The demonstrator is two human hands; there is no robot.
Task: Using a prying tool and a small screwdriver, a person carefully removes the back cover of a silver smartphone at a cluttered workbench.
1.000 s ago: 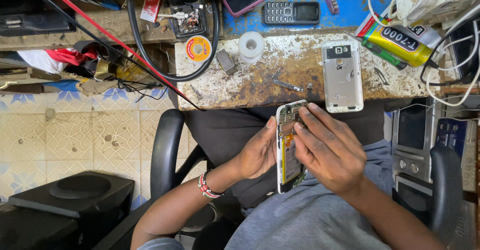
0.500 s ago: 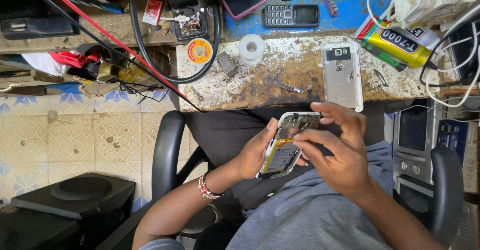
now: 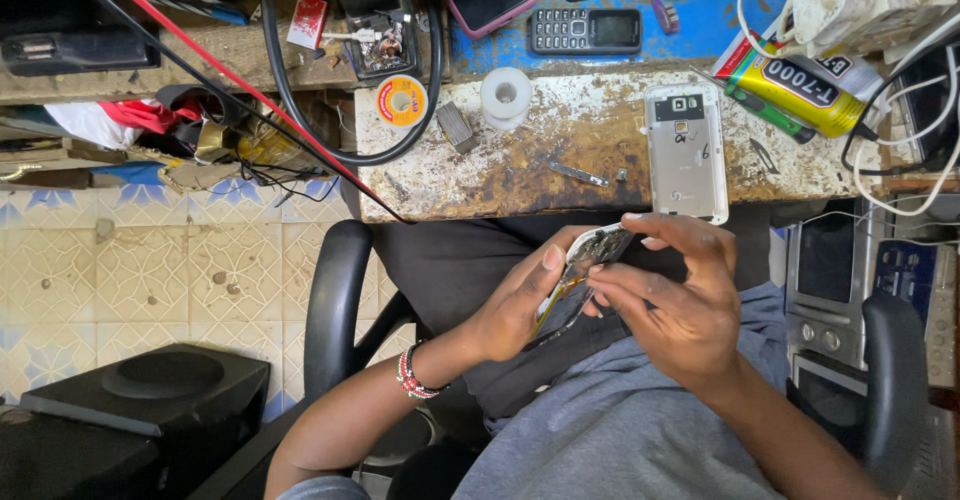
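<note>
Above both hands lies the scarred counter (image 3: pixel 520 175), where a silver back cover (image 3: pixel 686 152) rests face down just beyond the right hand (image 3: pixel 680 305). Since a second ago the opened phone (image 3: pixel 585 270) has tipped from upright to slanted across the lap, its circuit side now turned toward the right hand's fingertips. The left hand (image 3: pixel 520 305) is closed around its lower edge, thumb up; the right hand pinches its upper end. Farther up from the left hand, a small black tray (image 3: pixel 378 45) holds tiny metal parts beside a solder spool (image 3: pixel 401 100).
</note>
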